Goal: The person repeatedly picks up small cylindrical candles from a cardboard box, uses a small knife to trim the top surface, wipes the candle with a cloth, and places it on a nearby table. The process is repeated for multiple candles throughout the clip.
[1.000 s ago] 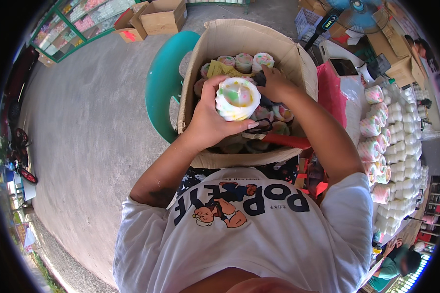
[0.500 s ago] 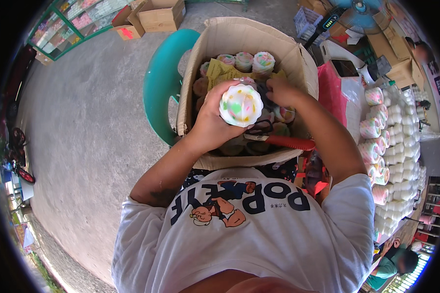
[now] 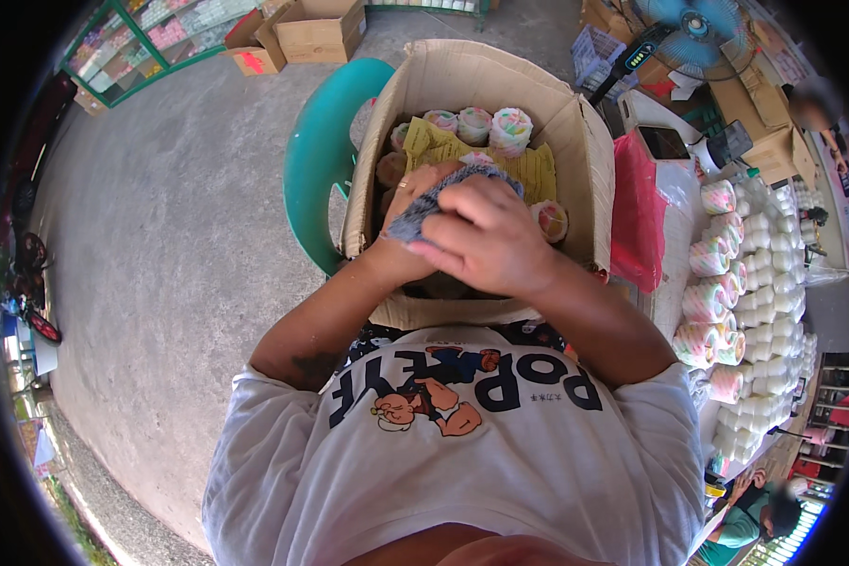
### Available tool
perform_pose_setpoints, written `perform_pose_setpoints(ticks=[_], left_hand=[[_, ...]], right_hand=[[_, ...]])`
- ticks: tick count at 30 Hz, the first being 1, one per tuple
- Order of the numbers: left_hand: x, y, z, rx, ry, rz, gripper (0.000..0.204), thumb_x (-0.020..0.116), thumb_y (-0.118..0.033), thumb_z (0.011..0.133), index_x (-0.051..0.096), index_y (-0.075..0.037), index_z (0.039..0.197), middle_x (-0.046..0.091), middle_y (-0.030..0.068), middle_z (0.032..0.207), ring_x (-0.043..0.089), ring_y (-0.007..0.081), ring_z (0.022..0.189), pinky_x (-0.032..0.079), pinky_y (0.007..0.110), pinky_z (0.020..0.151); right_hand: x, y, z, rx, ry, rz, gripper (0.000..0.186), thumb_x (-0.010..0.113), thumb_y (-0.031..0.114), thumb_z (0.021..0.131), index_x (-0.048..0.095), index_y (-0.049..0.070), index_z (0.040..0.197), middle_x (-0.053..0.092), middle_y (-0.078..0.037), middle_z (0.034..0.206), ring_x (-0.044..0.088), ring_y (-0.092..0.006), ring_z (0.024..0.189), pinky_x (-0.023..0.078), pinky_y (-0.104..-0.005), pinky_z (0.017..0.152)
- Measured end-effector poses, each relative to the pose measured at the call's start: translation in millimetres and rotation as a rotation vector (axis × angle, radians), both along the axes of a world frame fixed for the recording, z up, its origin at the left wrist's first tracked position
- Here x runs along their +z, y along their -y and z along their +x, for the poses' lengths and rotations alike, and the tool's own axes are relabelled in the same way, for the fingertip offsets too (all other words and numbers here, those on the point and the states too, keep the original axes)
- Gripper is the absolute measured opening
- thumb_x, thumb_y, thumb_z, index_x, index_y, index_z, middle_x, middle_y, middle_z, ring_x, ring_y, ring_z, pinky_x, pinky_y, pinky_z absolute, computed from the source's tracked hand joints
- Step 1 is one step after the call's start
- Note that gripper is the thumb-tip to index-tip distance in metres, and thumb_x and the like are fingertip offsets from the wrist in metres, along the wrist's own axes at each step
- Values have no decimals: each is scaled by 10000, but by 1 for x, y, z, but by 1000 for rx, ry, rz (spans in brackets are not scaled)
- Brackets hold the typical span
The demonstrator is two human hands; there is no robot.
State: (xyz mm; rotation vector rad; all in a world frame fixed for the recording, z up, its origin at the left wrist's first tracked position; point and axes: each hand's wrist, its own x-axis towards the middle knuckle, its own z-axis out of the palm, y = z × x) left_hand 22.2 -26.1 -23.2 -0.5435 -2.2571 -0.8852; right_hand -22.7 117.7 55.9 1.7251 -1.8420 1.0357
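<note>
My right hand (image 3: 498, 234) presses a grey fuzzy cloth (image 3: 410, 226) down with bent fingers, over what my left hand (image 3: 396, 243) holds. That held thing, a round fluted white piece with coloured specks, is hidden beneath the cloth now; only the earlier frame shows its scalloped top. Both hands are above an open cardboard box (image 3: 590, 179). Inside the box, several similar speckled pieces (image 3: 510, 132) stand along the far side, and yellow printed paper (image 3: 538, 170) lies among them. Another speckled piece (image 3: 550, 220) is right of my right hand.
A teal plastic chair (image 3: 316, 151) stands against the box's left side. On the right, a table with pink sheeting (image 3: 638, 217) bears a phone (image 3: 665, 142), rows of speckled pieces (image 3: 707, 302) and plain white stacks (image 3: 764, 311). A fan (image 3: 693, 33) stands far right; a co-worker (image 3: 750, 524) is lower right.
My right hand has come up out of the box with the grey cloth and laid it over the fluted piece in my left hand. The red-handled tool is now out of sight.
</note>
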Motion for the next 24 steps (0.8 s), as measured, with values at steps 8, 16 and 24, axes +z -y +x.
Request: perform_pose_setpoints(ticks=[8,16,24], left_hand=[[31,-12,24,-137,650,757,820,870,-119,578,422,12,1252,569,97,1114,566,154,1013,470,302,874],[54,4,14,-471,855,1384,742,440,-659,875,450,-49,1299,588,99,1175,581,192,1080,476,366,915],[46,-20,5,-338,889,1616,481,514,-494,926,549,-71,1153,629,66,1012,621,169,898,505,339,828]], right_hand=[[-1,-16,-38,-258,444,-25,200,676,197,843,569,32,803,543,-113,728,541,-231,658,457,-332,616],[10,-47,-60,-382,1117,-109,192,671,210,845,587,40,810,569,-91,842,565,-209,792,455,-340,715],[-1,-4,0,-24,-107,-14,278,757,148,707,499,110,612,505,-16,711,509,-219,698,401,-346,607]])
